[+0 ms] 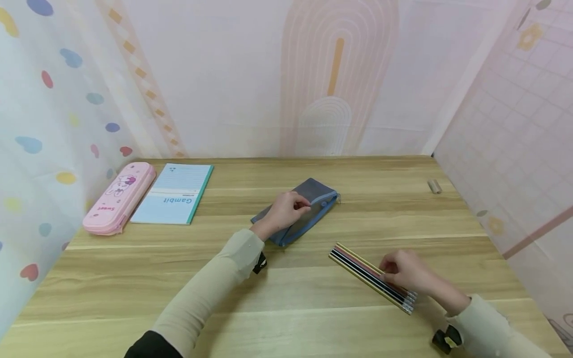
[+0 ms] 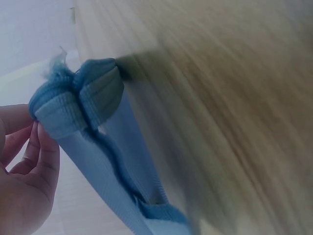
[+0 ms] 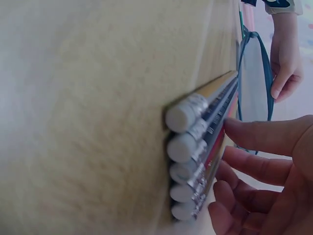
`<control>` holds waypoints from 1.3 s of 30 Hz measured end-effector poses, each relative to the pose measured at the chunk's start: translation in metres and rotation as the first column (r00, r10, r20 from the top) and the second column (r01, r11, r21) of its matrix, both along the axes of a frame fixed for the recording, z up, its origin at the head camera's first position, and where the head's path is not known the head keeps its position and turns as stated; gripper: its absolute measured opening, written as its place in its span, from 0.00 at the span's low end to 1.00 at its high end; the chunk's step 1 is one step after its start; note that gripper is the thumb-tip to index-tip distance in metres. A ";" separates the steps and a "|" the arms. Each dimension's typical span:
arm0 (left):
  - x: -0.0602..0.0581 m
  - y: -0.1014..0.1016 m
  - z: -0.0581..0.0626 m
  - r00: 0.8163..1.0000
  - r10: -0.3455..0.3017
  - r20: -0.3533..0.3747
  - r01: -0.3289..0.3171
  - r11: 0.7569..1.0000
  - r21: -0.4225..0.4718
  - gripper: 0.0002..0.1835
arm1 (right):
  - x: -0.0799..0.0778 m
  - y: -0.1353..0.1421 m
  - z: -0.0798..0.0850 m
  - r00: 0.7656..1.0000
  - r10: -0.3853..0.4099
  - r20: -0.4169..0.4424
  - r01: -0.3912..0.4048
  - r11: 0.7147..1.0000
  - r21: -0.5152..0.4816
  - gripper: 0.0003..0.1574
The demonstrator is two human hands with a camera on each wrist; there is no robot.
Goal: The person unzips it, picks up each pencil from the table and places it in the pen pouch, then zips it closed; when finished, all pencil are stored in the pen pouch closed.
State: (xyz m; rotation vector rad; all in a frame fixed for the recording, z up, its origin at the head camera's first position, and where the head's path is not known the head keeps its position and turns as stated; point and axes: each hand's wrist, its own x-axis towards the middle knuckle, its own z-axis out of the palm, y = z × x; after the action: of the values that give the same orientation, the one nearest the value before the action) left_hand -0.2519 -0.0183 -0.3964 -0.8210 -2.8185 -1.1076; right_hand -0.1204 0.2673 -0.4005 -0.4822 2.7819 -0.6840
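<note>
A dark blue zip pouch [image 1: 313, 191] with a lighter blue zip edge lies slanted on the table. My left hand [image 1: 284, 213] pinches its upper edge between thumb and fingers, and the mouth gapes in the left wrist view. At the right, several pencils [image 1: 358, 271] lie side by side in a slanted row, gold, black and one reddish, their white eraser ends [image 3: 181, 120] towards me. Over this row my right hand [image 1: 409, 273] has its thumb and index finger at the red pencil [image 3: 215, 152], pinching it; the other fingers are curled.
On the left of the wooden table [image 1: 224, 298] lie a pink pencil case [image 1: 118, 199] and a light blue notebook [image 1: 172, 194]. A small grey-beige piece [image 1: 434, 186], perhaps a sharpener, lies at the far right. Patterned cloth [image 1: 224, 74] hangs behind and at both sides.
</note>
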 end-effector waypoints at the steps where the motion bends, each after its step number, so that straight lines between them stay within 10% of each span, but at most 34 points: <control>1: 0.000 0.000 0.000 1.000 0.000 0.000 0.000 1.000 0.003 0.08 | 0.000 0.000 -0.001 1.000 -0.001 0.002 0.001 1.000 -0.011 0.04; 19: 0.002 0.000 0.000 1.000 -0.009 0.011 0.009 1.000 0.012 0.08 | -0.001 -0.003 0.000 0.992 -0.021 0.123 0.036 0.991 -0.125 0.06; 29: 0.003 -0.001 -0.003 1.000 -0.010 0.021 0.009 1.000 0.022 0.07 | -0.002 -0.002 0.003 1.000 0.000 0.026 0.004 0.986 -0.166 0.09; 39: 0.001 -0.004 0.001 0.999 -0.019 0.038 0.019 1.000 0.012 0.09 | -0.025 -0.014 0.012 0.989 -0.144 -0.019 0.124 0.906 -0.404 0.21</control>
State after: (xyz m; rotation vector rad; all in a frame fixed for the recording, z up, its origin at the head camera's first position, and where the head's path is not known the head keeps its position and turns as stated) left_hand -0.2514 -0.0219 -0.3956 -0.8360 -2.8382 -1.1538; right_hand -0.1454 0.2531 -0.3885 -0.3837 2.7362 -1.3085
